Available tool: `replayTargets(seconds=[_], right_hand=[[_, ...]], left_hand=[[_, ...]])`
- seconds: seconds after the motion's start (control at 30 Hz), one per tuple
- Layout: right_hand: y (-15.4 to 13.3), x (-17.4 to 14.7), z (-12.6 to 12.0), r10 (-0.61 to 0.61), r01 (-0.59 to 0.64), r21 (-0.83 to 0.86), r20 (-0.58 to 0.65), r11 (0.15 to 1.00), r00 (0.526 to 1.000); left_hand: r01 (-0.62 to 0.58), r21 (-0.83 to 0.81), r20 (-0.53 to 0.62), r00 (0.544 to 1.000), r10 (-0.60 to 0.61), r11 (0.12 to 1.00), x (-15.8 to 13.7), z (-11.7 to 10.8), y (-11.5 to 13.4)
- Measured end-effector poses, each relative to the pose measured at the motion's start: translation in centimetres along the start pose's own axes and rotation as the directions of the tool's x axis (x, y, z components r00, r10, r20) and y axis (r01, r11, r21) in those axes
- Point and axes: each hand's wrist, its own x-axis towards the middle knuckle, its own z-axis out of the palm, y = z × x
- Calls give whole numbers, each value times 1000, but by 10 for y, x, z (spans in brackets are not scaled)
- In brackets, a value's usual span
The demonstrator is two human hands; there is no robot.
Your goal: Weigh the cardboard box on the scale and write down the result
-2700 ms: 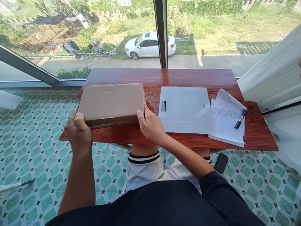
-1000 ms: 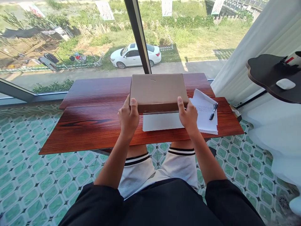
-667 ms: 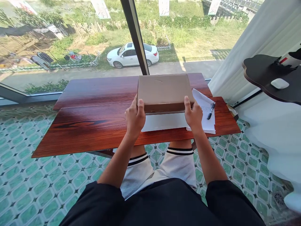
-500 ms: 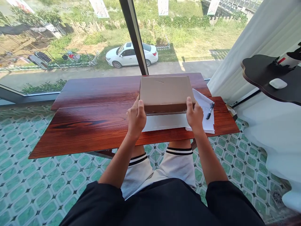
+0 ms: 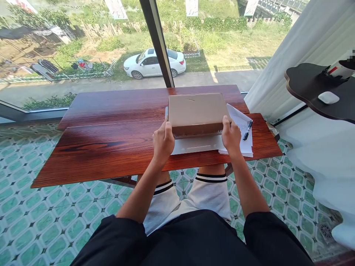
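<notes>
The left hand [image 5: 163, 142] grips the near left corner of a flat cardboard box [image 5: 197, 110], thumb laid over the top edge and fingers curled around the side. The right hand [image 5: 231, 135] mirrors it at the near right corner, thumb on top, palm pressed to the side. Both forearms reach forward from the lap, roughly parallel, wrists straight.

The box sits on a white flat board [image 5: 194, 144] on the red wooden table [image 5: 111, 144], its far edge close to the table's back edge; whether its underside touches the board cannot be told. The box is closed, so its contents are hidden. The near strip of the board juts out under the box toward the person. Just right of the box lies a stack of papers [image 5: 244, 138] with a pen [image 5: 247, 130] on top, the right hand next to them.

The left half of the table is bare wood and gives wide room that way; the table's right edge is near the papers. Beyond it stands a dark side shelf [image 5: 310, 85] bearing a small white object [image 5: 328, 97].
</notes>
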Motion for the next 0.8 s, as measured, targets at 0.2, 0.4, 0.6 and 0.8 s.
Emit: replayTargets(seconds=[0.2,0.4,0.6,0.8], right_hand=[[3,0,0,17,-17,-1,-8,1000,1000],[6,0,0,20,-20,11,-8,1000,1000],[7,2,0,25,-25,-5,-15,1000,1000],[5,1,-1,8,-8,-23,-18,1000,1000]], left_hand=[[4,-16,30,1000,-4,1000,-1,1,4],[25,19,57,998,-26,1000,-2,3,5],[19,5,52,998,-20,1000,0,5,4],[17,-46,56,998,-15,999,-1,6,0]])
